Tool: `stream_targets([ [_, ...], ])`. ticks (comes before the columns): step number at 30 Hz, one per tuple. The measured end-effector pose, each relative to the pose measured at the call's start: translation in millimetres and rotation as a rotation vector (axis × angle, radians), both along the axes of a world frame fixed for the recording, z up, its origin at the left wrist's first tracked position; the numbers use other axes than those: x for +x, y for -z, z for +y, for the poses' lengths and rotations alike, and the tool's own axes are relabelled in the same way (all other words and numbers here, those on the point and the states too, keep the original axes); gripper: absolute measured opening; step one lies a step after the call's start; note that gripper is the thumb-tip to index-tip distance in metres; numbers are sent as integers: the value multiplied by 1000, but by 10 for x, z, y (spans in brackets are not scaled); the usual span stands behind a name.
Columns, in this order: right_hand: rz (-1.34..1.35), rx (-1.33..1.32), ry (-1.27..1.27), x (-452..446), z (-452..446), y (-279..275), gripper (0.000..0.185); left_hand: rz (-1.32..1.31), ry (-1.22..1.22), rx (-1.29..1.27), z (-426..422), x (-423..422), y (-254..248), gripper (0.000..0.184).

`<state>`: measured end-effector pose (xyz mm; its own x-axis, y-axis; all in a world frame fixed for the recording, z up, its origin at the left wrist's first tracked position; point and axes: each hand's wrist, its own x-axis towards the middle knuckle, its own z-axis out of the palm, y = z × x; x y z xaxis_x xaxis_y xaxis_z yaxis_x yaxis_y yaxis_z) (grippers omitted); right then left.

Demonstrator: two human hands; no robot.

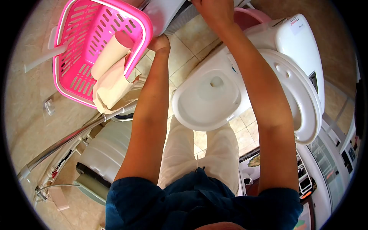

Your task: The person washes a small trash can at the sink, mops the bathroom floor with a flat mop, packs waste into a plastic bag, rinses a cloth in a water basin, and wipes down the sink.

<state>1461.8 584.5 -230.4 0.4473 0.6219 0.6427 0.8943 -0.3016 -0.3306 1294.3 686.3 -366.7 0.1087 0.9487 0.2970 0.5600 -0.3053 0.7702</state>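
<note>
My left hand point(160, 43) is beside the right rim of a pink slotted basket point(143, 19), at the lower edge of a pale, glossy object point(161, 13); its fingers are mostly hidden. At the top edge of the view is my right hand point(214, 9), partly cut off. Its fingers look closed near the grey, ribbed part of that object, and what they hold is out of view. In the basket lie a cream roll point(111, 53) with a pink end and crumpled cream paper or cloth point(111, 90), which hangs over the rim.
A white toilet point(184, 103) with its lid raised stands in front of my legs. Behind it is a pink basin point(249, 17). On the left are a metal rail point(65, 142) and a translucent ribbed container point(105, 147). Shelves point(304, 178) with small items are at lower right.
</note>
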Motion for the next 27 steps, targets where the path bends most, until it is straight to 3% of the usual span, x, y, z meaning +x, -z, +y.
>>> stream_targets([
  [4, -46, -100, 29, 50, 44, -32, 47, -120, -10, -116, 14, 34, -14, 44],
  [9, -116, -119, 37, 80, 46, -97, 40, 102, 33, -82, 18, 14, -35, 43],
  [16, -160, -253, -50, 212, -3, -191, 43, -31, 82, -126, -16, 16, -199, 27],
  [19, 174, -282, 91, 228, -25, -131, 49, 22, 88, -146, 65, -19, -48, 26],
  [21, 542, -52, 133, 209, -31, -67, 53, 197, 91, -143, 130, -43, 14, 28],
  [24, 854, 289, 235, 139, 44, 109, 46, 69, 125, 21, 129, -33, 83, 28],
  [26, 698, 68, 281, 230, 134, 537, 39, -55, 78, -49, 135, -8, 141, 26],
  [27, 470, -260, 278, 401, 192, 988, 36, -115, 53, -85, 149, -7, 185, 25],
])
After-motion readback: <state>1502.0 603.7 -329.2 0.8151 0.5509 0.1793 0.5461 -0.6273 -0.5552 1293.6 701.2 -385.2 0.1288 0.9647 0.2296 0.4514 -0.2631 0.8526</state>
